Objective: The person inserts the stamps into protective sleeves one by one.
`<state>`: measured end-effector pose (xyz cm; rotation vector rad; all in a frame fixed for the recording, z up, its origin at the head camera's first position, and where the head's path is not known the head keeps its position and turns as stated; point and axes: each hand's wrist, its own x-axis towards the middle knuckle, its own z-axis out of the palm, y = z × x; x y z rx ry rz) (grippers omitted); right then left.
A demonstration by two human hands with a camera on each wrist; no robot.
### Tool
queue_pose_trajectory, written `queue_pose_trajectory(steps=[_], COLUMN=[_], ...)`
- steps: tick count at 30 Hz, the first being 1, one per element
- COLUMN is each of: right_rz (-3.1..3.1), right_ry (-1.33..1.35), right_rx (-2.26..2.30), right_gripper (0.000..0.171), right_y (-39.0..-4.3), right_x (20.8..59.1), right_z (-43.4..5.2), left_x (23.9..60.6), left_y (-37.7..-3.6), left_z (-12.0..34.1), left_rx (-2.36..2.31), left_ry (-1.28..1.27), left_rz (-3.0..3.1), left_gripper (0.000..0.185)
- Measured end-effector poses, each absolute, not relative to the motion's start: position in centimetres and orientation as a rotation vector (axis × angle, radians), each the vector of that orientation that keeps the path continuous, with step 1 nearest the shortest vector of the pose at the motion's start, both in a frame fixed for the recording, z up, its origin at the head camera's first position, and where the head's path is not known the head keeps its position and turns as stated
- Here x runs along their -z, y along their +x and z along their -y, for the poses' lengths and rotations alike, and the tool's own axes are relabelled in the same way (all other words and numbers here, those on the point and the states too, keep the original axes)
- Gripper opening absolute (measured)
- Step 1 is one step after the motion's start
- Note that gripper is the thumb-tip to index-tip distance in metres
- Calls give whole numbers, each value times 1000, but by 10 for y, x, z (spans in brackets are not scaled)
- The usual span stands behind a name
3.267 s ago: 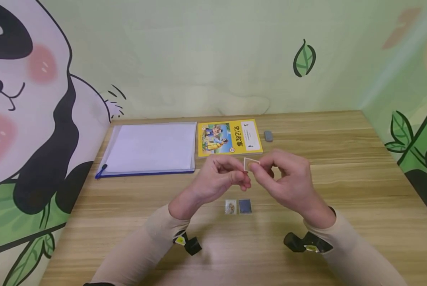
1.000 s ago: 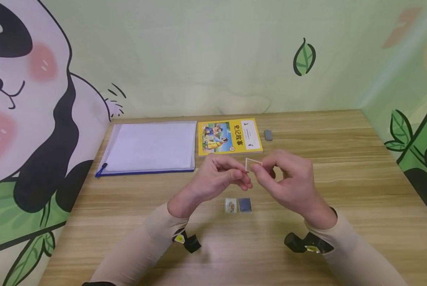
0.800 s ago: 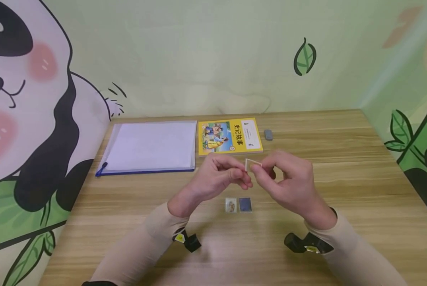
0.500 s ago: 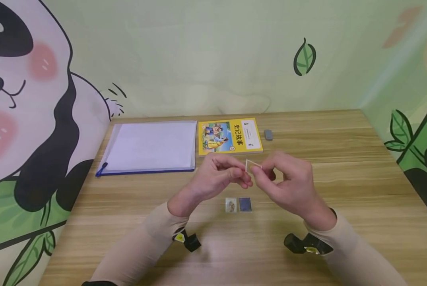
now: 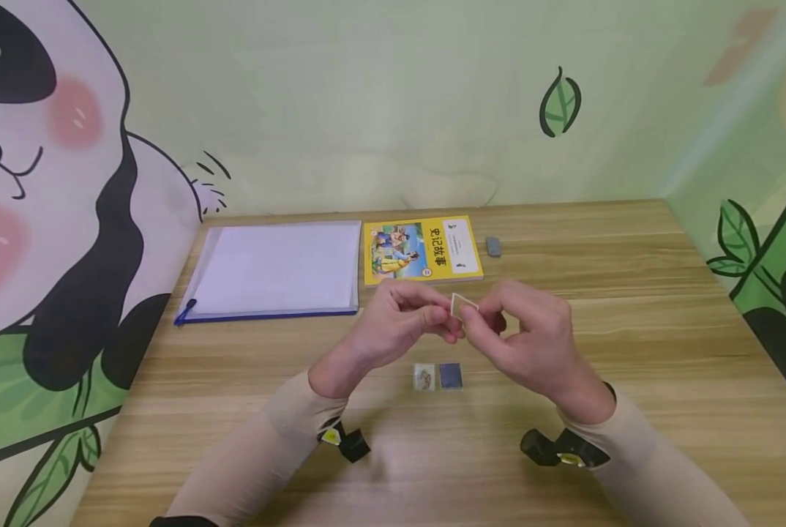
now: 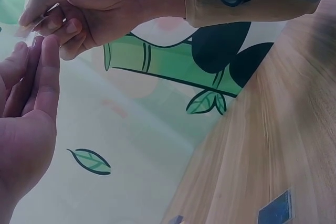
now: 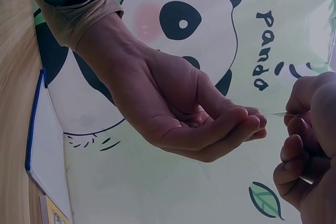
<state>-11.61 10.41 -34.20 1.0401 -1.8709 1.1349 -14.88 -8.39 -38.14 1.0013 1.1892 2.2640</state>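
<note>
Delicately, a person pinches a small pale-bordered square card [image 5: 457,301] aloft between two hands, over a wood-grain table [image 5: 630,315]. The right hand [image 5: 531,340] grips the card between thumb and curled forefinger, the thumb lying across its near face; the left hand [image 5: 396,326] pinches its left edge with the fingertips. From the right wrist, the card shows nearly edge-on, a thin line bridging the two sets of fingers.

On the tabletop, nearer than the hands, two small squares lie flat side by side: a clear one with a brownish figure [image 5: 424,378] on the left, a dark blue one [image 5: 451,376] on the right. At the far side, a blue-edged zip folder [image 5: 274,271] of white paper sits left of a yellow illustrated book [image 5: 440,256], with a small grey block [image 5: 493,247] just right of the book. A painted panda [image 5: 77,219] fills the left wall.
</note>
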Motion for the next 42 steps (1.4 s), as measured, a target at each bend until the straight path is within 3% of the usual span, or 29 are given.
queue_pose_trajectory(steps=[15, 32, 42], right_rz=[1971, 1960, 2036], right_ry=[943, 906, 928], right_rx=[-1045, -1142, -1158], right_gripper=[24, 28, 9], right_y=[-114, -119, -119], right_x=[346, 352, 348], right_z=[-102, -98, -104], left_x=[383, 383, 381], left_y=[-149, -150, -149], left_z=[84, 83, 86], left_rx=[-2335, -2359, -2357], left_ry=[904, 945, 909], left_rz=[-1239, -1243, -1319], left_gripper=[15, 19, 18])
